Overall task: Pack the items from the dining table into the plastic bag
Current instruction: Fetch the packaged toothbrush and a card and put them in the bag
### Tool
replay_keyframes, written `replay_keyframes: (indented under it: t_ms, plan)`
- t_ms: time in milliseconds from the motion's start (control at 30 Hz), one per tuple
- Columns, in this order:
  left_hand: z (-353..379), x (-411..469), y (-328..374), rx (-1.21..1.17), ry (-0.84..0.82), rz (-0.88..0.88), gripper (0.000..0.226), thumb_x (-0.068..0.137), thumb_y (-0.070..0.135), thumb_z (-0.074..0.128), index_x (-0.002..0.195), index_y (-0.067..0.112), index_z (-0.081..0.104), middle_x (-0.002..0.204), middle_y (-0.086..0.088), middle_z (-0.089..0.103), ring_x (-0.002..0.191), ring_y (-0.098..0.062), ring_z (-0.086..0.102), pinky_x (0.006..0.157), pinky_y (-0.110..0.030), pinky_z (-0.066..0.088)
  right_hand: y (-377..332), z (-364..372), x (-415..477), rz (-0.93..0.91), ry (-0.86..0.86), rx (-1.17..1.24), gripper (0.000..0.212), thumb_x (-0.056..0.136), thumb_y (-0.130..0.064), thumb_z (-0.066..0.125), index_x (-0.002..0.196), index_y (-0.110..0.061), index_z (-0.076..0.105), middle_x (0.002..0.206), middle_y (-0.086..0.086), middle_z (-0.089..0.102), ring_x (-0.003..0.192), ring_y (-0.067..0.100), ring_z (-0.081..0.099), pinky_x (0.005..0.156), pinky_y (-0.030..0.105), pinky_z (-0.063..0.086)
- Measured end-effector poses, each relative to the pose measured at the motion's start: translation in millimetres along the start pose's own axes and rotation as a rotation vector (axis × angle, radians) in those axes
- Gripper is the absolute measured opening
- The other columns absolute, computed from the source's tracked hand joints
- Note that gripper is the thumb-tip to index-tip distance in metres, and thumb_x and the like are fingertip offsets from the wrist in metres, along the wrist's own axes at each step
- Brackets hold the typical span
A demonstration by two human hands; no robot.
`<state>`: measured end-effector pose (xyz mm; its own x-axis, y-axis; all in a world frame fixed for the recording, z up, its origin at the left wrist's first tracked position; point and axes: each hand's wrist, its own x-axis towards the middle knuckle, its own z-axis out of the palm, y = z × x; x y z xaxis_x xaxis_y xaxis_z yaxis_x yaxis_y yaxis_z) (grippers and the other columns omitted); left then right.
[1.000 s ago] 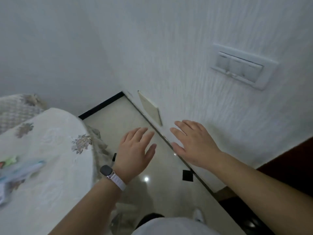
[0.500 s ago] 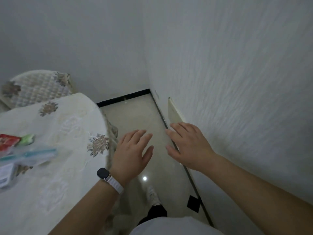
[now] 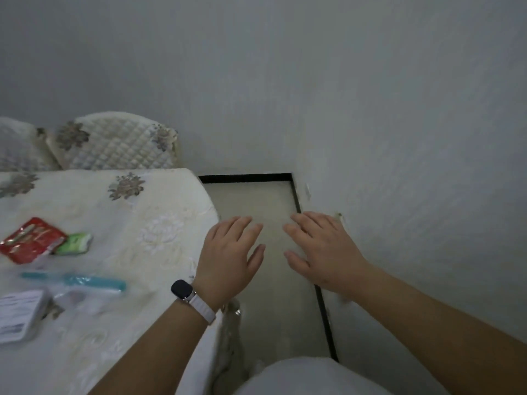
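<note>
Centre of the frame, past the table's right edge and over the floor (image 3: 256, 201): left hand (image 3: 228, 258), watch (image 3: 182, 290) on the wrist, palm down, fingers straight and slightly spread, holding nothing. Just to its right, not touching it: right hand (image 3: 322, 252), likewise flat and empty, close to the wall (image 3: 399, 138). Well apart from every item.

At lower left on the dining table (image 3: 159, 252), nearest: a white labelled box (image 3: 17, 315). Just beyond: a teal toothbrush (image 3: 77, 281), blurred, seemingly in a clear wrapper. Further up the left side: a red packet (image 3: 31, 239) with a green packet (image 3: 74, 244) touching its right edge.

No plastic bag to be made out anywhere. By that, hardly begun: four items lying out on the cloth, nothing visibly packed, bag yet to be located.

Farthest, upper left: quilted chair backs (image 3: 114, 143).
</note>
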<state>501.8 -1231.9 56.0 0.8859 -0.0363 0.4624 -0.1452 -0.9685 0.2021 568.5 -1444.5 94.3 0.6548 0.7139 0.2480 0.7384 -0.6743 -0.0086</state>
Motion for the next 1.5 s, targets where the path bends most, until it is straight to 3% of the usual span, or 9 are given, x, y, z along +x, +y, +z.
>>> replay_keyframes:
  t_ms: [300,500,833,1067,1300,1400,1500]
  plan:
    - [-4,-21,-89,0.143,0.024,-0.342,0.04,0.089,0.036,0.059,0.123,0.016,0.067,0.123,-0.008,0.066,0.115,-0.03,0.059,0.097,-0.044,0.044,-26,50,125,-0.277,-0.046,0.102,0.05,0.092,-0.048,0.043,0.126,-0.016,0.06,0.131,0.01,0.06,0.119,0.031,0.055,0.1,0.045,0.043]
    - [-8,-16,-129,0.28,-0.023,-0.619,0.043,0.091,0.041,0.052,0.126,0.018,0.065,0.125,-0.007,0.065,0.116,-0.03,0.058,0.098,-0.043,0.043,-36,93,212,-0.505,-0.09,0.216,0.052,0.091,-0.049,0.043,0.126,-0.016,0.062,0.132,0.009,0.06,0.119,0.031,0.055,0.097,0.044,0.044]
    - [-5,40,-156,0.432,-0.066,-1.005,0.045,0.091,0.042,0.049,0.124,0.016,0.066,0.124,-0.008,0.066,0.114,-0.03,0.059,0.094,-0.045,0.046,-25,151,342,-0.773,-0.2,0.437,0.049,0.089,-0.048,0.046,0.121,-0.016,0.065,0.13,0.008,0.061,0.118,0.031,0.056,0.097,0.043,0.044]
    - [-15,20,-144,0.491,-0.071,-1.296,0.045,0.09,0.043,0.05,0.125,0.018,0.065,0.126,-0.006,0.065,0.115,-0.029,0.059,0.094,-0.046,0.048,-65,168,378,-0.963,-0.31,0.503,0.049,0.088,-0.049,0.046,0.119,-0.016,0.065,0.128,0.007,0.062,0.115,0.03,0.057,0.093,0.043,0.047]
    - [-33,-40,-146,0.502,0.009,-1.522,0.052,0.089,0.047,0.044,0.123,0.015,0.066,0.122,-0.009,0.066,0.111,-0.031,0.06,0.09,-0.045,0.049,-126,169,369,-1.062,-0.429,0.492,0.051,0.088,-0.051,0.043,0.121,-0.018,0.065,0.129,0.005,0.061,0.117,0.028,0.057,0.094,0.042,0.046]
    - [-42,-77,-162,0.463,0.057,-1.588,0.054,0.088,0.048,0.043,0.124,0.014,0.065,0.123,-0.011,0.066,0.111,-0.033,0.06,0.09,-0.046,0.051,-159,170,361,-0.987,-0.525,0.527,0.058,0.09,-0.056,0.038,0.128,-0.018,0.06,0.137,0.004,0.055,0.124,0.026,0.052,0.099,0.041,0.043]
    - [-48,-116,-187,0.419,0.118,-1.598,0.054,0.088,0.046,0.044,0.122,0.011,0.066,0.121,-0.013,0.067,0.107,-0.035,0.062,0.085,-0.046,0.052,-195,173,353,-0.896,-0.616,0.553,0.051,0.095,-0.049,0.046,0.135,-0.018,0.054,0.141,-0.001,0.05,0.128,0.022,0.045,0.103,0.035,0.037]
